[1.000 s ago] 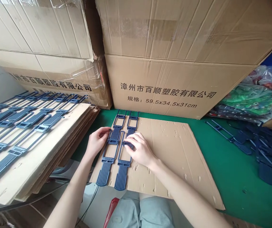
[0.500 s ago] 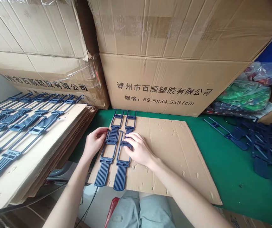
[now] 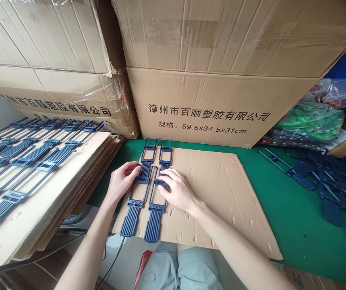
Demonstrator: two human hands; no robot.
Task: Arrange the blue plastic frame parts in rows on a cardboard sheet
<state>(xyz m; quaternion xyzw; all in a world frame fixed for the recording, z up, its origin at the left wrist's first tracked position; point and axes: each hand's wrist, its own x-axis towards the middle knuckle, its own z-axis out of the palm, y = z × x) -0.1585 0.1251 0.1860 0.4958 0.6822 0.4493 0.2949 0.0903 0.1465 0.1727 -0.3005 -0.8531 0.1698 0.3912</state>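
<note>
Two columns of slim dark blue plastic brackets, each with a ribbed paddle and a wire-like frame, lie on a flat cardboard sheet [image 3: 209, 193]. My left hand [image 3: 123, 179] is at the outer edge of the left column, thumb and fingertips pinched on the upper left bracket [image 3: 144, 169]. Over the right column, my right hand [image 3: 177, 189] has its fingers curved and slightly apart, thumb and fingertips on the upper right bracket [image 3: 161, 182]. Two lower brackets reach toward me, the left lower bracket [image 3: 129, 221] and the right lower bracket [image 3: 152, 225]. My fingers hide part of the joints.
To the left, a stack of cardboard sheets [image 3: 79, 177] carries rows of similar brackets. A tangled pile of blue brackets [image 3: 336, 185] lies on the green table [image 3: 260, 169] at right. Large cartons [image 3: 215, 96] stand behind, and bagged green parts [image 3: 311, 121] sit at far right.
My left hand has shifted slightly right, its fingertips now over the left column's edge. The top of the upper left bracket has moved a little left. My right hand has hardly moved.
</note>
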